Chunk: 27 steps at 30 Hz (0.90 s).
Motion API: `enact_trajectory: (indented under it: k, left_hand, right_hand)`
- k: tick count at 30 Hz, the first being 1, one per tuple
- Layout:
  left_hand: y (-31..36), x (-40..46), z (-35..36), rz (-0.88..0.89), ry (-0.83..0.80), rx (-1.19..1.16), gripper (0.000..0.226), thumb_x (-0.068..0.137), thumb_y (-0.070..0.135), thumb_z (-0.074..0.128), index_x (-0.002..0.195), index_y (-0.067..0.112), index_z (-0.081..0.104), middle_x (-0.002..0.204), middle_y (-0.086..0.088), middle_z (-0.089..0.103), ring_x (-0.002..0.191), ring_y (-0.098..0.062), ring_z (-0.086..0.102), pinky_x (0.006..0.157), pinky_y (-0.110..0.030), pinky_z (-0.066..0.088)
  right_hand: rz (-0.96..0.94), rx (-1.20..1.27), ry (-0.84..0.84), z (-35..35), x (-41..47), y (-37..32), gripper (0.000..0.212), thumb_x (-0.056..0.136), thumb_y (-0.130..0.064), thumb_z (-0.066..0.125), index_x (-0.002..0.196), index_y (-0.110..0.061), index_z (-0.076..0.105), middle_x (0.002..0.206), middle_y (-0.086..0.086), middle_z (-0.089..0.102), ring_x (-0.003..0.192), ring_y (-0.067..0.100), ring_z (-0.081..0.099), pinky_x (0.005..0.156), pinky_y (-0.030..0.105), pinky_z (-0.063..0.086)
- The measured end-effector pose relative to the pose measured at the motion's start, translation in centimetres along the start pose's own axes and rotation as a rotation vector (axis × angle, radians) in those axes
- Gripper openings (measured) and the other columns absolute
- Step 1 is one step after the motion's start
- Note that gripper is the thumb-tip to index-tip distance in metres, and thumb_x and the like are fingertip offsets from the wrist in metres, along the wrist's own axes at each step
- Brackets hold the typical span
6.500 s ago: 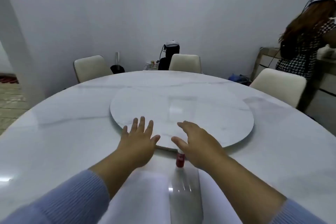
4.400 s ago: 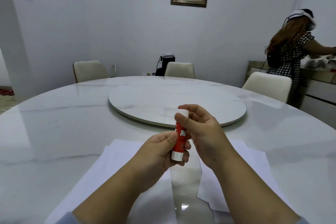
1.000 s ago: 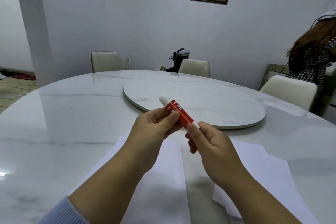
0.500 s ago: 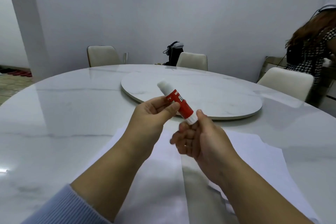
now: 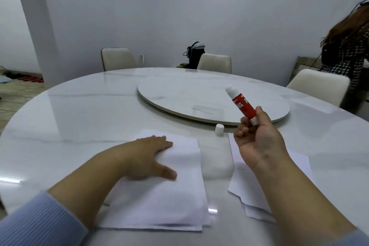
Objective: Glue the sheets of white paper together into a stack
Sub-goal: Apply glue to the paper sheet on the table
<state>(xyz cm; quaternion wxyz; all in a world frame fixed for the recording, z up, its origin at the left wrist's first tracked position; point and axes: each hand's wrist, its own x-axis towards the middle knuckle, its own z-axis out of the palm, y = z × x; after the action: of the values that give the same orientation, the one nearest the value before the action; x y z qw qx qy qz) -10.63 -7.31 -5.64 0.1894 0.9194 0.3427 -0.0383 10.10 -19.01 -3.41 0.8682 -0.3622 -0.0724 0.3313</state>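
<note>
The left hand (image 5: 146, 158) is lying flat, fingers straight, pressing the left paper stack (image 5: 169, 191) at seven o'clock. The white cap (image 5: 219, 129) is standing between the stacks at twelve. The right hand (image 5: 259, 146) is gripping the red glue stick (image 5: 241, 104), tilted toward eleven, above the right sheets (image 5: 299, 168) at four o'clock.

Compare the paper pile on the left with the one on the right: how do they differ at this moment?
The left paper pile looks neatly squared, while the right paper pile is fanned, with lower sheets poking out at its near corner. The left hand rests flat on the left pile; nothing touches the right pile, since the right hand holds the glue stick above it. Both are plain white sheets lying flat on the marble table.
</note>
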Motion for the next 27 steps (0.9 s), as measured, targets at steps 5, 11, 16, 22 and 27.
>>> enact_trajectory:
  k: [5, 11, 16, 22, 27]
  left_hand:
    - [1.7, 0.2, 0.5, 0.048, 0.106, 0.197, 0.090, 0.071, 0.076, 0.045, 0.146, 0.033, 0.018, 0.157, 0.010, 0.015, 0.143, -0.012, 0.012, 0.114, -0.033, 0.009]
    - [4.1, 0.8, 2.7, 0.130, 0.251, 0.134, 0.064, 0.086, 0.064, 0.034, 0.137, 0.025, 0.036, 0.149, 0.002, 0.031, 0.138, -0.015, 0.021, 0.111, -0.032, 0.018]
    - [3.5, 1.5, 3.9, 0.113, 0.205, 0.116, 0.060, 0.093, 0.054, 0.021, 0.148, 0.034, 0.006, 0.159, 0.012, -0.004, 0.144, -0.009, -0.009, 0.118, -0.038, -0.003]
    - [3.2, 1.9, 4.2, 0.099, 0.159, 0.164, 0.058, 0.094, 0.051, 0.016, 0.147, 0.036, -0.001, 0.158, 0.013, -0.008, 0.144, -0.009, -0.010, 0.117, -0.039, -0.006]
    - [3.2, 2.0, 4.0, 0.092, 0.143, 0.167, 0.059, 0.093, 0.053, 0.016, 0.147, 0.036, -0.001, 0.158, 0.012, -0.008, 0.144, -0.010, -0.010, 0.117, -0.039, -0.006]
  right_hand:
    - [-0.020, -0.032, -0.016, 0.0, -0.1, 0.2, 0.022, 0.086, -0.027, 0.065, 0.070, -0.016, 0.055, 0.049, 0.000, 0.053, 0.040, 0.011, 0.040, 0.042, 0.019, 0.036]
    - [-0.134, -0.209, -0.109, -0.3, 0.2, 0.4, 0.015, 0.087, -0.024, 0.064, 0.076, -0.014, 0.063, 0.057, -0.002, 0.050, 0.046, 0.009, 0.040, 0.047, 0.020, 0.038]
    - [-0.534, -1.080, -0.225, -0.8, 0.0, 1.9, 0.030, 0.091, -0.043, 0.053, 0.071, -0.022, 0.058, 0.052, -0.013, 0.054, 0.049, 0.004, 0.045, 0.051, 0.015, 0.038]
    - [-0.535, -1.218, -0.313, -0.8, -0.1, 2.7, 0.026, 0.095, -0.037, 0.048, 0.083, -0.016, 0.055, 0.071, -0.002, 0.065, 0.062, 0.009, 0.059, 0.069, 0.034, 0.050]
    - [-0.486, -1.289, -0.403, -0.9, -0.5, 2.9, 0.026, 0.095, -0.034, 0.050, 0.092, -0.009, 0.057, 0.084, 0.011, 0.070, 0.074, 0.023, 0.064, 0.077, 0.042, 0.051]
